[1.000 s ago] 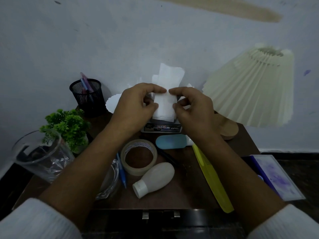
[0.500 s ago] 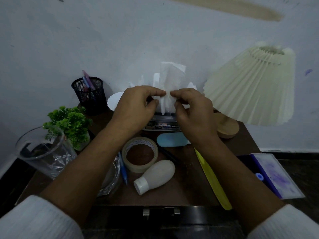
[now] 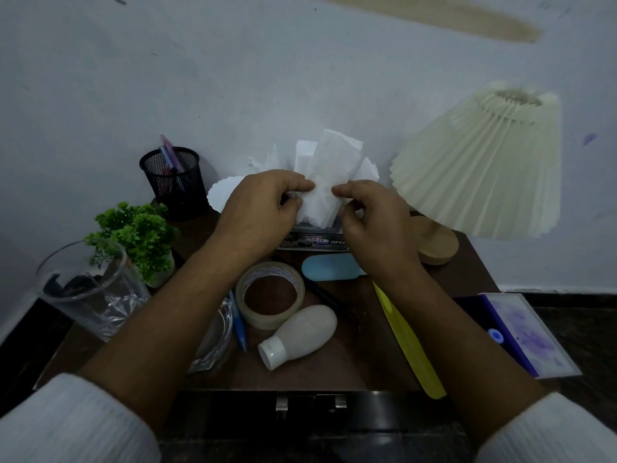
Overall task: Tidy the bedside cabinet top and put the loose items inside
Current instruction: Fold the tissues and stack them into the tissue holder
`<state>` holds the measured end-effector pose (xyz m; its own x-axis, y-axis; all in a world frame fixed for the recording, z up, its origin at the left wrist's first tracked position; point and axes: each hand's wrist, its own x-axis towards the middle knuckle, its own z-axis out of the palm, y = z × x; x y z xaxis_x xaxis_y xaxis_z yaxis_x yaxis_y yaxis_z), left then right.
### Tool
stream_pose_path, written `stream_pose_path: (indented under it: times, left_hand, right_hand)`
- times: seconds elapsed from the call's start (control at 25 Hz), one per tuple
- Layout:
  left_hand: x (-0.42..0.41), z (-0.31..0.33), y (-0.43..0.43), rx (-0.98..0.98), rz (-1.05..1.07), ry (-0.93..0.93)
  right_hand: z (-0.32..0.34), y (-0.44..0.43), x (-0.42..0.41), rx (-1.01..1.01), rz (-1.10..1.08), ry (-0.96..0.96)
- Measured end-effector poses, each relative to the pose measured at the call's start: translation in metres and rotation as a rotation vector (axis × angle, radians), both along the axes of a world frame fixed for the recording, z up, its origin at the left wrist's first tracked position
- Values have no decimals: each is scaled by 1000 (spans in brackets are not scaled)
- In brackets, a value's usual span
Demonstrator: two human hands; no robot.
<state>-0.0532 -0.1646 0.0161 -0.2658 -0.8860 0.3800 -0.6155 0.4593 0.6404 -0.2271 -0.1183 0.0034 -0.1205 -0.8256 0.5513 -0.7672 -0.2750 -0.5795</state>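
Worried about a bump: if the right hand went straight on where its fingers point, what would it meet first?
The tissue the right hand pinches, then likely the left hand just beyond; depth is unclear.

Pale grey-blue wall (image 3: 233,78) (a few scuffs), dark floor (image 3: 591,307), dim light

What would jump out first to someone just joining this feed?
Both hands meet at the back centre of the cabinet top: the left hand and right hand pinch a white tissue standing out of the tissue box. A big pleated cream lampshade fills the right side. In front lie loose items: a tape roll, a white bottle on its side and a yellow comb.
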Motion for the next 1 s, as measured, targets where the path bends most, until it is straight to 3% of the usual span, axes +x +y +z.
stream_pose_path:
  times: [0.64,1.0]
  left_hand:
    - [6,3,0,133,-39,-175]
    - [6,4,-1,153,-49,-185]
  right_hand:
    - [0,-1,2,183,14,86]
    - [1,0,2,256,53,162]
